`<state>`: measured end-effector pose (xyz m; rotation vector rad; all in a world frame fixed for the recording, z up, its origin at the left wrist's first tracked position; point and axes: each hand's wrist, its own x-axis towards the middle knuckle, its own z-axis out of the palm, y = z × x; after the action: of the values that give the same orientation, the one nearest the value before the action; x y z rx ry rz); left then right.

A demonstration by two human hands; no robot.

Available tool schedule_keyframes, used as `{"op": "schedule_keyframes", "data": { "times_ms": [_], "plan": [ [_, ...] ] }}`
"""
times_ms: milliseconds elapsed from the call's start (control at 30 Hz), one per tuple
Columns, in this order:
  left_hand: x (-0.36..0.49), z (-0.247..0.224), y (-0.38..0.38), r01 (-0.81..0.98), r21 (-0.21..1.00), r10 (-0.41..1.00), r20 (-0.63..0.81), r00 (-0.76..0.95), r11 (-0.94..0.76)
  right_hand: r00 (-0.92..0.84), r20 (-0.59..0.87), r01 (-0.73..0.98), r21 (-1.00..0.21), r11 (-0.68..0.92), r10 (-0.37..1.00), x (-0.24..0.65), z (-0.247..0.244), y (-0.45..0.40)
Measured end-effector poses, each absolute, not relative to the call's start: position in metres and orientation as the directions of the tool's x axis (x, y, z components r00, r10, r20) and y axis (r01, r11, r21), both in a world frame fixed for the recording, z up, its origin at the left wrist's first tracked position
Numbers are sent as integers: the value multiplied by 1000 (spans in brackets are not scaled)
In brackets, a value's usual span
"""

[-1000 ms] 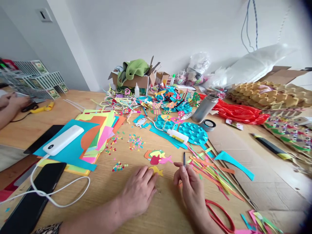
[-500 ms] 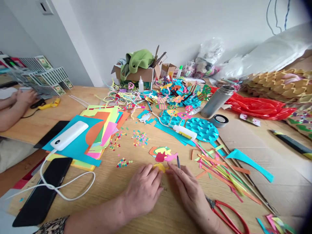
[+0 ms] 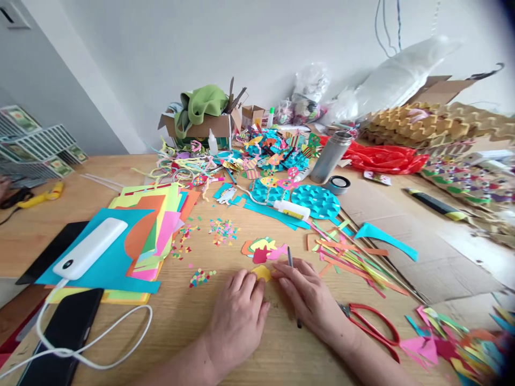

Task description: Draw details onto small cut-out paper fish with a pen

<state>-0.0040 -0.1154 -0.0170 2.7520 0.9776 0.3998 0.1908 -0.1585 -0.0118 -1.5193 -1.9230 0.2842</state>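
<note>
Far from the wooden table's [image 3: 173, 332] back edge, the outstretched left hand [image 3: 239, 308] pins a small yellow paper cutout [image 3: 262, 273]; the right hand [image 3: 309, 292] grips a slim dark pen [image 3: 290, 257]. White plastic bottle's [image 3: 300, 209] label: illegible.

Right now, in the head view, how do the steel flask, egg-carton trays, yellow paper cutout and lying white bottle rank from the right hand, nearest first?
From the right hand:
1. Yellow paper cutout: to its left, at the fingertips.
2. Lying white bottle: ahead.
3. Steel flask: farther ahead, slightly right.
4. Egg-carton trays: back right.
</note>
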Motion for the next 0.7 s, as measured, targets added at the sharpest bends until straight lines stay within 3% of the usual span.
{"op": "schedule_keyframes", "data": {
  "times_ms": [267, 367, 500, 700],
  "plan": [
    [-5, -13, -114, 551, 276, 610, 220, 761, -787, -227, 272, 771, -537, 344, 935, 221, 14, -165],
    [-5, -13, -115, 551, 253, 602, 222, 767, -795, -105, 162, 831, -527, 176, 981, 245, 21, -183],
    [-4, -15, -116, 559, 229, 602, 240, 761, -797, 92, 175, 941, -338, -28, 980, 269, 7, -216],
    [-5, -14, -115, 559, 223, 600, 232, 766, -799, 109, 190, 948, -316, -44, 976, 267, -14, -249]
  ]
}}
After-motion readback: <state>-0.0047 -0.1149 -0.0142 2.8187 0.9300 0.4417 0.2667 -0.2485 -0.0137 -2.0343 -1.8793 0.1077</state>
